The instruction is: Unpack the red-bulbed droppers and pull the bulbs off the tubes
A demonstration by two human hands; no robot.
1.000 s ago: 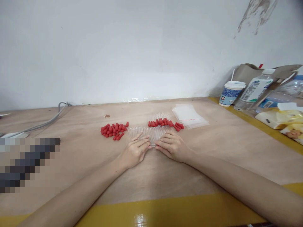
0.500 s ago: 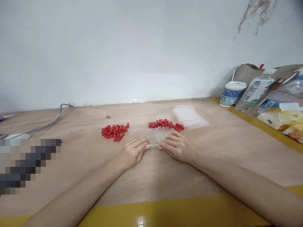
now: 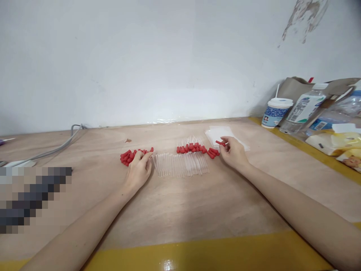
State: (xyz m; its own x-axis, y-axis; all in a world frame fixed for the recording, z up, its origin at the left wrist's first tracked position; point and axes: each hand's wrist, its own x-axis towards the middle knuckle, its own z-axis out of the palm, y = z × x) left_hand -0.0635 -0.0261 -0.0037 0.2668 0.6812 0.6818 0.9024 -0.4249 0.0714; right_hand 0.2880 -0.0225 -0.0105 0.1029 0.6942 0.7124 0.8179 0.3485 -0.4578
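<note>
My left hand (image 3: 138,169) is at the right side of a pile of red rubber bulbs (image 3: 126,157), covering part of it. Its thumb and fingers are bent together by the upper left end of a row of thin clear tubes (image 3: 180,165); anything between the fingertips is hidden. Between thumb and fingers, my right hand (image 3: 234,153) pinches one red rubber bulb (image 3: 220,143), held up over the clear plastic bags. More red rubber bulbs (image 3: 192,147) form a cluster behind the tubes, some fitted on clear tubes pointing to the wall.
Flat clear plastic bags (image 3: 214,136) lie behind my right hand. Along the right edge stand a paper cup (image 3: 276,113), a plastic bottle (image 3: 306,107) and yellow packaging (image 3: 334,141). A grey cable (image 3: 66,143) runs at the left; the wall bounds the back.
Both hands have left the near edge of the tube row. My left hand has moved left to the bulb pile; my right hand has gone right and taken a red bulb.
</note>
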